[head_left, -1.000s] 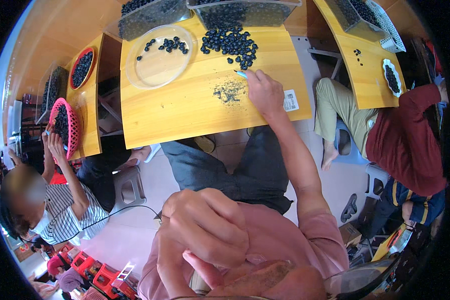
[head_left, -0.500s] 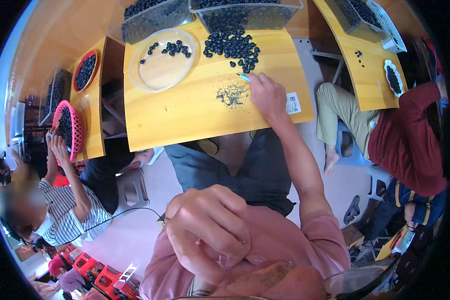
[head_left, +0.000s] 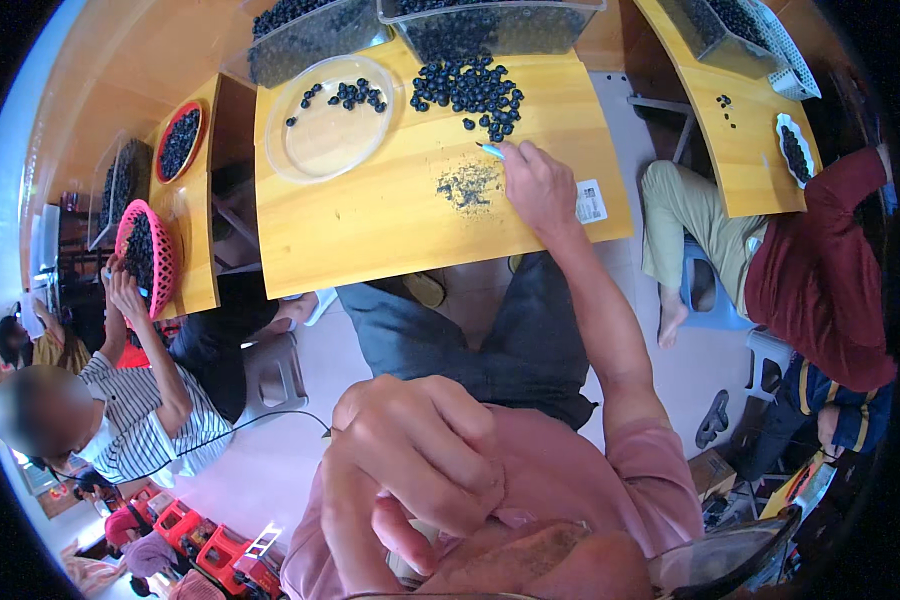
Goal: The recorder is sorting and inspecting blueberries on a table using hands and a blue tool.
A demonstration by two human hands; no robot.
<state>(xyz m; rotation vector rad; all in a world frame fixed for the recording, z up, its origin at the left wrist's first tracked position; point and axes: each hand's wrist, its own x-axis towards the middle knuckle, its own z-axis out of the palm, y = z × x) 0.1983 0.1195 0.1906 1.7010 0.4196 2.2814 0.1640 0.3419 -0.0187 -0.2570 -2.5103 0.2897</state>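
My right hand [head_left: 540, 190] rests over the right part of the wooden table [head_left: 370, 235], closed around a slim light-blue tool [head_left: 491, 150] with a dark tip. The tip points toward a pile of small, dark, round berry-like pieces [head_left: 468, 88]. Dark crumbs [head_left: 467, 187] lie scattered just left of this hand. Close below the camera, my left hand [head_left: 410, 450] is raised in front of my chest with its fingers curled in; their tips are hidden. At the table's left, a shallow round clear plastic dish [head_left: 315, 168] holds several more dark pieces.
Two clear bins [head_left: 320, 45] of dark pieces stand at the table's far edge. A white label [head_left: 591, 201] lies beside my right wrist. On the left, a person in stripes [head_left: 135, 415] works at a pink basket [head_left: 158, 240]; a person in maroon [head_left: 820, 280] sits right.
My left thumb has come into view below the curled fingers. The right hand keeps its hold on the blue tool near the same spot. The whole view has shifted slightly.
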